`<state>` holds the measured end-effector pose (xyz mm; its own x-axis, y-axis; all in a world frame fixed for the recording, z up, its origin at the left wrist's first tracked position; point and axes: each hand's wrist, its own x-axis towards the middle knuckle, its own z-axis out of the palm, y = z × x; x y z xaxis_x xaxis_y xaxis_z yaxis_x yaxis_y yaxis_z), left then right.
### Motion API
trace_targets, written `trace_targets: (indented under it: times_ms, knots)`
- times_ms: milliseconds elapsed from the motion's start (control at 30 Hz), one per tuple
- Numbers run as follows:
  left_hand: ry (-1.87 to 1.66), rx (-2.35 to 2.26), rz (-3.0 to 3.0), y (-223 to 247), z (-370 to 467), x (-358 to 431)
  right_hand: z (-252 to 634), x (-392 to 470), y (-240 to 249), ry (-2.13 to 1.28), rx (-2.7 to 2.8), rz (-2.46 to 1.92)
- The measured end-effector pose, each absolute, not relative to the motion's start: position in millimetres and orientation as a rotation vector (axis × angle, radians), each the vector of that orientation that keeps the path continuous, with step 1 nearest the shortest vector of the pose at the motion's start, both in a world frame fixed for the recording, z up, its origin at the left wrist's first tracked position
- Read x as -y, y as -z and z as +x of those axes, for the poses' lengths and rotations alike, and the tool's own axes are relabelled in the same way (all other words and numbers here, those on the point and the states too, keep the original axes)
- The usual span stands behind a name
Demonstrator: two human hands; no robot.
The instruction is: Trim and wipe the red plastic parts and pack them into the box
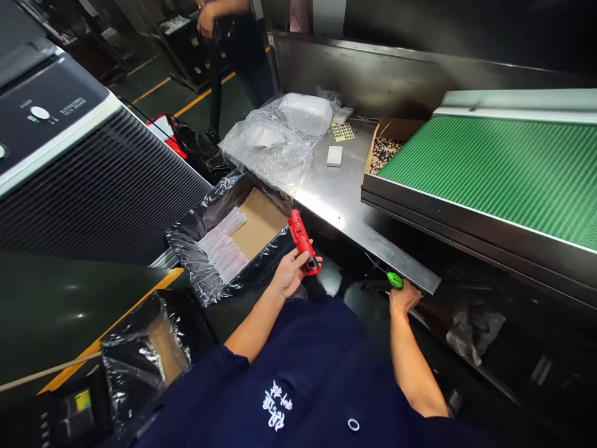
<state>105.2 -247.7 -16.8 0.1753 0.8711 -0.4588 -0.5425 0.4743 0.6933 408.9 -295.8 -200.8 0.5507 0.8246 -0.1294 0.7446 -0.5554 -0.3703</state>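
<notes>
My left hand [290, 274] is closed around the lower end of a slim red plastic device [299, 231]. The device has a black part near its bottom end and points up and away from me. It is held in front of my chest, by the corner of the plastic-lined box. At the near edge of the metal table, my right hand [405, 297] grips a tool with a bright green handle [395, 280]. A thin shaft seems to run from that handle up to the left; its tip is unclear. The right-hand fingers are partly hidden.
A lined box [261, 224] holds several wrapped pale pieces [226, 246]. On the metal table [342, 199] lie clear plastic bags [275, 137], a small white block [334, 156] and a sticker sheet [342, 131]. A green conveyor [508, 168] stands right, a dark one [107, 193] left. A person [242, 50] stands beyond.
</notes>
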Motion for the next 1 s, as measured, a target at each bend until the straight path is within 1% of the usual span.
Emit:
trace_targets:
  times_ms: [167,267,333,433,467,500,567,667,767,833,933,1000]
  knots:
    - [-0.905,-1.128,0.805,26,100,244,386,308,182,-0.459,1.021,-2.474]
    - [-0.902,-1.211,1.000,34,103,236,355,322,162,-0.508,0.927,-2.397]
    - [-0.894,-1.241,1.130,39,109,232,328,323,144,-0.695,0.927,-2.230]
    - [-0.738,-1.167,1.542,45,117,229,283,303,114,-1.278,0.674,-1.611]
    - [-0.662,-1.079,1.672,46,117,226,269,292,106,-1.396,0.514,-1.437]
    - [-0.595,-0.981,1.746,46,114,221,256,280,98,-1.458,0.351,-1.331]
    - [-0.590,-0.928,1.648,42,96,198,235,255,89,-1.479,0.092,-1.305]
    - [-0.818,-1.243,1.267,33,43,120,216,224,88,-1.607,-0.147,-1.297]
    - [-1.009,-1.499,1.046,32,-19,-3,205,203,90,-1.754,-0.261,-1.267]
    - [-1.098,-1.630,0.886,37,-46,-91,200,192,90,-1.753,-0.277,-1.272]
    - [-1.132,-1.734,0.694,52,-59,-196,197,178,93,-1.729,-0.261,-1.302]
    - [-1.109,-1.761,0.613,65,-55,-239,197,173,98,-1.727,-0.257,-1.313]
